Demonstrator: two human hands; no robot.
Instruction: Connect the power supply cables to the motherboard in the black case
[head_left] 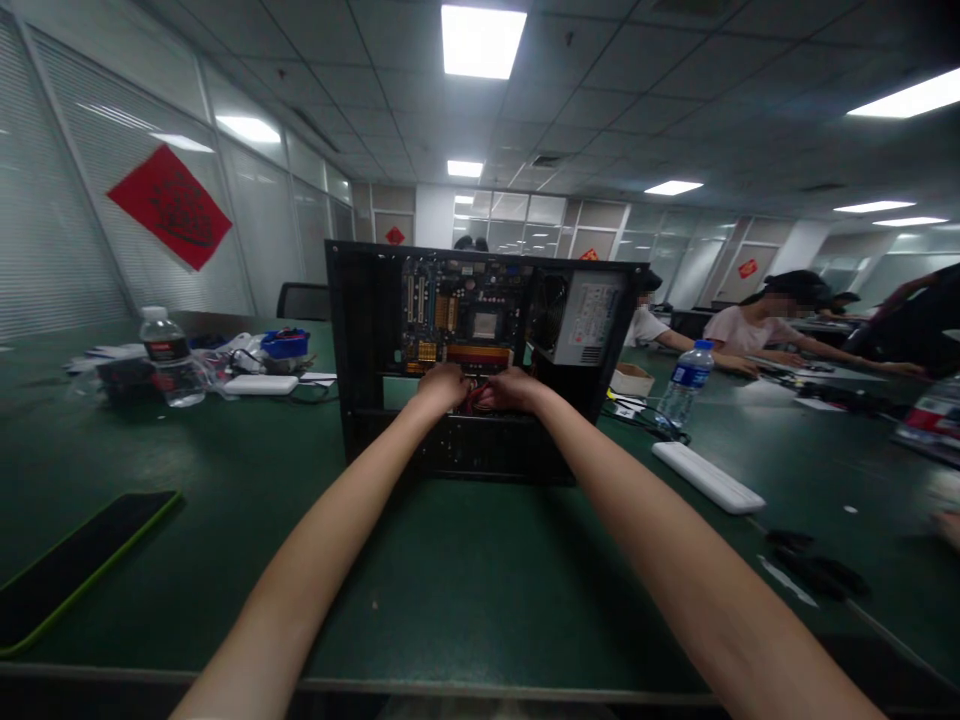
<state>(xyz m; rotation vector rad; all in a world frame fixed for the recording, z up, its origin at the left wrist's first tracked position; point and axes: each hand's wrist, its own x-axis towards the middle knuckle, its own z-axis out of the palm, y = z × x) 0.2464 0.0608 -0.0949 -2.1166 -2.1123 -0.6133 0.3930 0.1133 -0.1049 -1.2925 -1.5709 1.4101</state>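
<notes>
A black computer case (487,462) stands upright in front of me with its side off, showing the motherboard (461,315) and the power supply (585,320) at its upper right. Both my hands reach into the lower part of the case, just below the board's memory slots (484,356). My right hand (515,388) has its fingers closed on reddish power cables (475,395). Close beside it, my left hand (445,386) is curled with bent fingers at the same cables. What its fingertips hold is hidden.
On the left of the green table (247,560) are a dark-labelled bottle (169,360), a white box (261,385) and a black mat (82,560). A water bottle (684,385) and white bar (707,477) lie rightward. Other people (780,320) sit further right.
</notes>
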